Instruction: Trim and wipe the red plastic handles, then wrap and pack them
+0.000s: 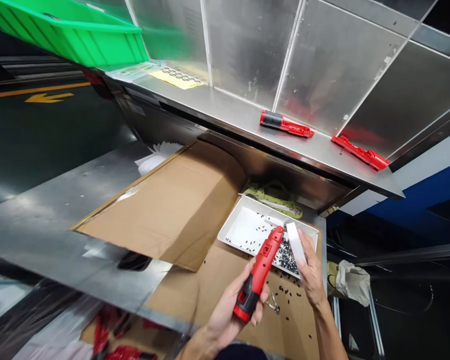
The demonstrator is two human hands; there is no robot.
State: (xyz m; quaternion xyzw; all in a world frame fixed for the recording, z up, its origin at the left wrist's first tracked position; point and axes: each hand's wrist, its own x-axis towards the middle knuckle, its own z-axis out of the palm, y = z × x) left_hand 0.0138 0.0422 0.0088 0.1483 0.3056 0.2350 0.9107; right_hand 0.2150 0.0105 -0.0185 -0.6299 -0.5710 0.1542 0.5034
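My left hand point(230, 312) is wrapped round a red and black handheld tool body point(258, 274), held tilted with its tip toward a white tray point(247, 227). That tray holds several small dark screws point(287, 257). Over the tray's right part, my right hand point(311, 272) holds a small white block point(295, 243) between its fingers. Loose screws lie scattered on the brown cardboard point(172, 205) under both hands.
A steel shelf point(225, 112) carries two red tool parts point(285, 124), point(360, 152) and a yellow sheet point(176, 77). A green bin point(71, 32) sits at upper left. More red parts point(112, 330) lie in a bag at the bottom left. Small pliers point(273, 302) lie on the cardboard.
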